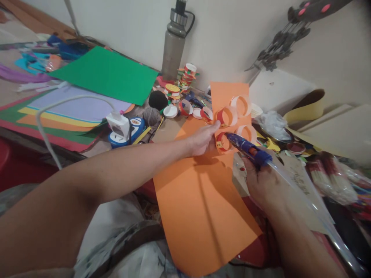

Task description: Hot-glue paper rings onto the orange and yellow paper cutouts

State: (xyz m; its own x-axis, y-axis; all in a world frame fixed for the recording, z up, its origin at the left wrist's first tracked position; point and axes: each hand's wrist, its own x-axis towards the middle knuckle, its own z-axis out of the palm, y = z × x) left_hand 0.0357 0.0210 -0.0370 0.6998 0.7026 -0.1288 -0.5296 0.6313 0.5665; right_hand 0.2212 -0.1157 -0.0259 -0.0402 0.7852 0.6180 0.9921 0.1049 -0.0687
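Head view: left hand [203, 140] holds card [235, 122] by edge, glue gun [246, 146] close.

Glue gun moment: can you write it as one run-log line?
left hand: holding orange card; right hand: gripping blue glue gun; gun tip: at lower-left paper ring; tip contact: unclear
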